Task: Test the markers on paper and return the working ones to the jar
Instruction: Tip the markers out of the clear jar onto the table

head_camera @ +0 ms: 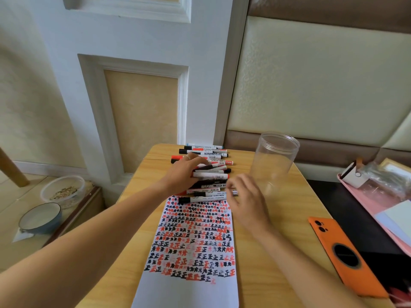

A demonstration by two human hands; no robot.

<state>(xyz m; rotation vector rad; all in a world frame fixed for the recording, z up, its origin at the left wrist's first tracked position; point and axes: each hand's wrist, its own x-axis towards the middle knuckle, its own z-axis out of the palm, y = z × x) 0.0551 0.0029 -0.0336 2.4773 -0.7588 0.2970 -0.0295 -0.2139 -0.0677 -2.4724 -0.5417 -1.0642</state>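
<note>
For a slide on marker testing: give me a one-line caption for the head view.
Both hands, left and right, reach into a row of markers above the scribbled paper; the clear jar stands empty.

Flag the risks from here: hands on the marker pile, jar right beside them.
1. The clear jar is empty, light and upright just beyond the right hand; a careless reach could tip it.
2. The left hand rests on the loose markers; a push may roll some off the table's far edge.
</note>
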